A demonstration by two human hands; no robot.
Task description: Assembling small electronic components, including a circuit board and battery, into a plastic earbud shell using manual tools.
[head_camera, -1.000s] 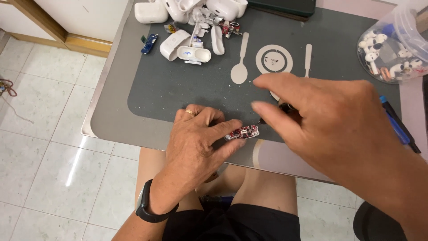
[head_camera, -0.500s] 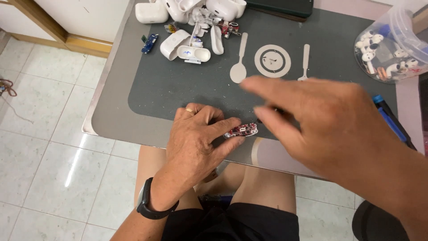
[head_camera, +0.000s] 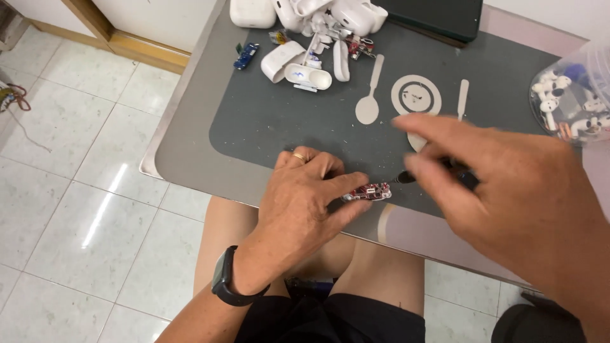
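- Fingertips [head_camera: 356, 190] of the left hand [head_camera: 305, 203] press flat on the near end of a small red circuit board [head_camera: 368, 192], pinning it to the dark grey mat [head_camera: 267, 121]; the fingers lie extended, not curled around it, so the hold is by downward pressure alone.
- Right hand [head_camera: 508, 190] hovers blurred just right of the board, fingers closed around a dark slender tool [head_camera: 406, 178] whose tip points at the board's far end (exact grip is partly hidden by the hand's own back).
- Risk one: a sideways push from the tool tip could probably slide or flip the board, since only fingertip pressure holds it down.
- Risk two: the board lies close to the mat's near edge, above the person's lap; a slip could send it off the table [head_camera: 184, 152] to the tiled floor [head_camera: 76, 190].
- Risk three: the tool tip sits near the pinning fingertips, so an overshoot could jab them.
- Farther out: white earbud cases [head_camera: 298, 67], a white spoon-shaped tool [head_camera: 370, 101], a ring-shaped disc [head_camera: 416, 95] and a clear container of earbuds [head_camera: 572, 101] lie well apart from the board.
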